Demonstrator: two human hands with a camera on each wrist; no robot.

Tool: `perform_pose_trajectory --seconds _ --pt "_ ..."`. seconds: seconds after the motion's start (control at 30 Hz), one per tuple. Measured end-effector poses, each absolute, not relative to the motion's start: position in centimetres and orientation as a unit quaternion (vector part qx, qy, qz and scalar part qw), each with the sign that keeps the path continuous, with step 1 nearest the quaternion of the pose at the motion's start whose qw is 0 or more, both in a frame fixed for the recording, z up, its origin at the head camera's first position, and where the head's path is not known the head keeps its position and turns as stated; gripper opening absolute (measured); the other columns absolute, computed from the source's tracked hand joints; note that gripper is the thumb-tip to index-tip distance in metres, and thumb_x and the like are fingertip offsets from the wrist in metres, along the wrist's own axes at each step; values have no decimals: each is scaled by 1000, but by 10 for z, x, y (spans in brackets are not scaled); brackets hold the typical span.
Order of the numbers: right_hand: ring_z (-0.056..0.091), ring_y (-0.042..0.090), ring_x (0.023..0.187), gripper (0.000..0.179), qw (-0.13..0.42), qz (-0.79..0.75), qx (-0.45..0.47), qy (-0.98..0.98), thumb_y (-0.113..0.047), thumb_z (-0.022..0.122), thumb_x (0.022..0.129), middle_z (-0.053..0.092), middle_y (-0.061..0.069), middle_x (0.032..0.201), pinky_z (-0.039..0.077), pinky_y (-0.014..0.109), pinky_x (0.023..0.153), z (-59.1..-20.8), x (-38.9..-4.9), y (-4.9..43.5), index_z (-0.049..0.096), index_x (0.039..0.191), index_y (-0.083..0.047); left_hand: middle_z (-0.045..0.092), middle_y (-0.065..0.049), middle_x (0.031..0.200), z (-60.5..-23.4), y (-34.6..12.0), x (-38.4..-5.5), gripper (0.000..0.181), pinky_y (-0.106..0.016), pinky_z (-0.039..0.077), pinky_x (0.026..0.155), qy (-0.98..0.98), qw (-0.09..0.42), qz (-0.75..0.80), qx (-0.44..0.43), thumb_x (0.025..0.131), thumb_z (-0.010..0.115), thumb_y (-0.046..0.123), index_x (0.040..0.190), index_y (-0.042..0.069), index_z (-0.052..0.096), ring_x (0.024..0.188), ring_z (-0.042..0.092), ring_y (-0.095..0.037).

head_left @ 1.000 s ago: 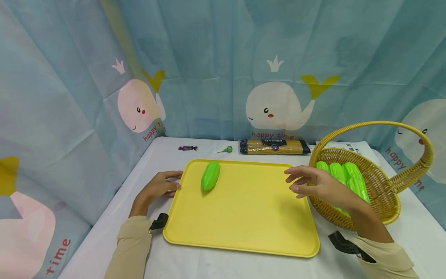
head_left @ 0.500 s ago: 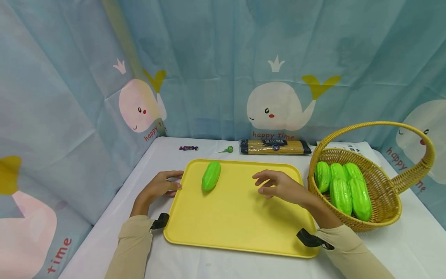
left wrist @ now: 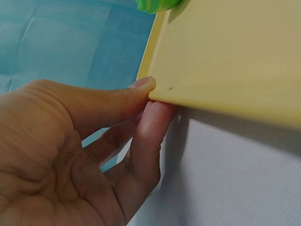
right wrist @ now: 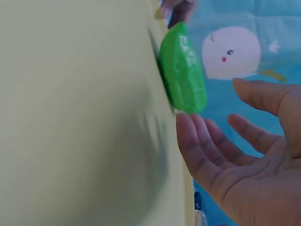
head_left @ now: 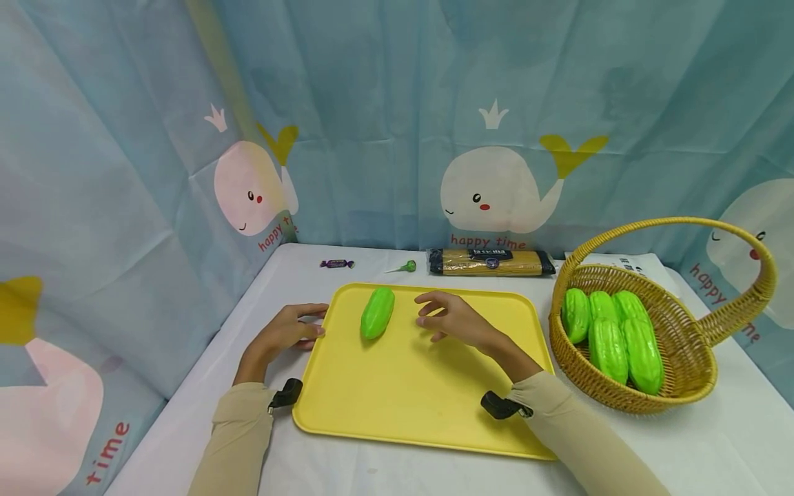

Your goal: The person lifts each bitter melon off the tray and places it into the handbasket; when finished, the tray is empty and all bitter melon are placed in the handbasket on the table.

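A yellow tray [head_left: 403,399] lies on the white table. My left hand [head_left: 290,331] pinches its left rim; in the left wrist view the thumb is on top and a fingertip [left wrist: 155,117] underneath. On the tray's far left part lies a glossy green cucumber-like vegetable [head_left: 378,313], probably a toy. To its right, my right hand [head_left: 455,319] hovers above the tray, apart from the vegetable. Its fingers and thumb are spread in the right wrist view, with nothing between them, and point towards the green vegetable [right wrist: 182,70].
A wicker basket [head_left: 688,358] with a tall handle stands right of the tray, holding several ridged green vegetables [head_left: 608,348]. Along the back lie a purple wrapped candy [head_left: 337,263], a small green-headed item [head_left: 406,266], a spaghetti pack [head_left: 493,262] and a white printed packet [head_left: 645,265].
My right hand has moved left from beside the basket, across the tray towards the green vegetable. The left hand has stayed at the tray's rim.
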State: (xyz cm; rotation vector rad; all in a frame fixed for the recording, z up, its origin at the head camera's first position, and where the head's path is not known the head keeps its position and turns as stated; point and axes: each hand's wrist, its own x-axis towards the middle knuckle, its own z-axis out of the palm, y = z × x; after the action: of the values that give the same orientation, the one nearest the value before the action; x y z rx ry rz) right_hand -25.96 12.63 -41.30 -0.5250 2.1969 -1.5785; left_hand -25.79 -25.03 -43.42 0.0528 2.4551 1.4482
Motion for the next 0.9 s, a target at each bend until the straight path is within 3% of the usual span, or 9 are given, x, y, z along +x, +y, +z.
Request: perform_pose_trajectory --seconds 0.3,0.53,0.73,0.9 --pt "71 27 105 58 188 -535 -162 807 -31 70 104 60 18 135 63 39 77 -428 -277 90 52 153 -7 51 -24 157 -435 -251 -258 59 -25 59 70 852 146 503 16 99 69 7 156 2 52 84 66 -15" --pt "72 27 95 64 154 -520 -139 828 -37 72 102 60 21 138 63 38 74 -428 -284 64 48 157 -13 51 -23 158 -435 -251 -258 59 -24 59 70 852 145 503 14 99 69 7 156 2 52 84 65 -14" --pt "68 28 103 70 133 -504 -128 844 -43 71 101 62 21 136 61 37 72 -427 -291 50 45 158 -11 53 -23 156 -435 -250 -258 59 -24 58 68 852 144 503 14 99 69 6 156 2 52 80 65 -14" --pt "68 26 92 73 120 -485 -125 857 -45 71 101 65 20 129 58 34 68 -425 -295 43 45 158 -7 54 -22 155 -435 -249 -258 59 -24 58 68 852 142 503 8 99 69 6 155 3 52 80 65 -14"
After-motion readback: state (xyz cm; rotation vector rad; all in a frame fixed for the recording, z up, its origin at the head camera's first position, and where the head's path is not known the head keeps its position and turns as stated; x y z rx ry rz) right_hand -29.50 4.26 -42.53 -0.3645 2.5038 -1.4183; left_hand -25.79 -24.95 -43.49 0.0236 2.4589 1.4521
